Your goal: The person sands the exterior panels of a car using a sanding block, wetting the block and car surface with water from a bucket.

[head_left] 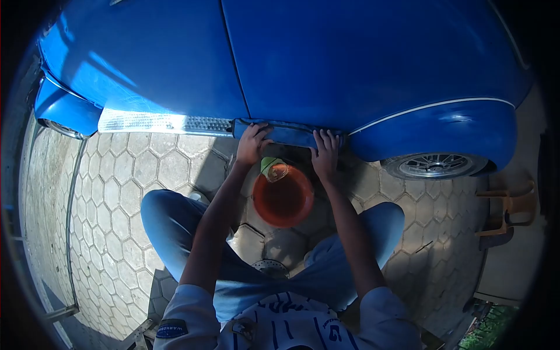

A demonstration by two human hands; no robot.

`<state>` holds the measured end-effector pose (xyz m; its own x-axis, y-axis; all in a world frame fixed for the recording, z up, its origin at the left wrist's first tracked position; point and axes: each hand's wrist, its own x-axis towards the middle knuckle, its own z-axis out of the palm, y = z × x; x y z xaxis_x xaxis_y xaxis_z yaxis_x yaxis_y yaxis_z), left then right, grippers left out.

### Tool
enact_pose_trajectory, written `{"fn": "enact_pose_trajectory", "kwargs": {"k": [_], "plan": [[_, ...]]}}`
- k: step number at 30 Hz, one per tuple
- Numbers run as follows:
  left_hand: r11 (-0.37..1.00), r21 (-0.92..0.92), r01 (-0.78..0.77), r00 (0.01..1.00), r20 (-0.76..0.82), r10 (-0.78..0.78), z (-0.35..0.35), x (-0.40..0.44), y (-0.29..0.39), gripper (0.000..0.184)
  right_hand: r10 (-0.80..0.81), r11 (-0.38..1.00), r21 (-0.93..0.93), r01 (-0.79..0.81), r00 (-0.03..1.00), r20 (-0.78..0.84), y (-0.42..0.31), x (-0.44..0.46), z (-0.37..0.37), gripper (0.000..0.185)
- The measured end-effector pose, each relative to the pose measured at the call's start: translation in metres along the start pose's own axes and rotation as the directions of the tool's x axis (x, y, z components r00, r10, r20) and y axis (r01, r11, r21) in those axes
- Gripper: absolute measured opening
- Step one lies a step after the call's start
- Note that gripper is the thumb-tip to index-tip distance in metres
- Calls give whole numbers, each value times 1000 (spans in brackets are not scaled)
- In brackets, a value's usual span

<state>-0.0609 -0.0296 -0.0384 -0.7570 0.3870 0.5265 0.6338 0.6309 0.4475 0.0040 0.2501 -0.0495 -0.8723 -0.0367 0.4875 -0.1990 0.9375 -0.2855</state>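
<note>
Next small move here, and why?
Probably slide the dark blue, cloth-like strip left along the silvery, textured metal running board: the left hand and right hand both rest on it, fingers spread, and the board's stretch to the left lies uncovered.

We're outdoors here, in what looks like a paved yard or driveway: hexagonal paving stones (131, 175) run across the left and centre, a blue car (361, 52) fills the top, sunlight throws sharp shadows, a plastic chair (519, 203) stands at right, and greenery (489, 328) shows lower right.
</note>
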Motion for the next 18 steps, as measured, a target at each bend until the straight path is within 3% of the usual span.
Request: {"fn": "enact_pose_trajectory", "kwargs": {"k": [6,9,12,14,16,18], "plan": [[999,-29,26,999,-30,-27,-9,4,16,41,6,996,-85,-8,1000,-25,-17,1,-9,64],[1000,13,27,997,-70,-26,-9,-3,32,37,-44,999,14,46,987,-156,-34,-12,-21,61],[993,-116,-12,983,180,32,5,-20,50,27,-173,957,223,186,982,-79,-37,-44,-5,40],[993,-108,47,898,439,5,16,-35,75,22,-225,918,343,198,973,42,-45,-67,1,27],[994,-108,27,894,447,24,34,-67,87,19,-263,904,377,203,958,115,-44,-94,9,23],[996,-86,-36,797,599,80,58,-111,69,17,-367,886,404,229,878,307,-38,-125,17,20]]}}
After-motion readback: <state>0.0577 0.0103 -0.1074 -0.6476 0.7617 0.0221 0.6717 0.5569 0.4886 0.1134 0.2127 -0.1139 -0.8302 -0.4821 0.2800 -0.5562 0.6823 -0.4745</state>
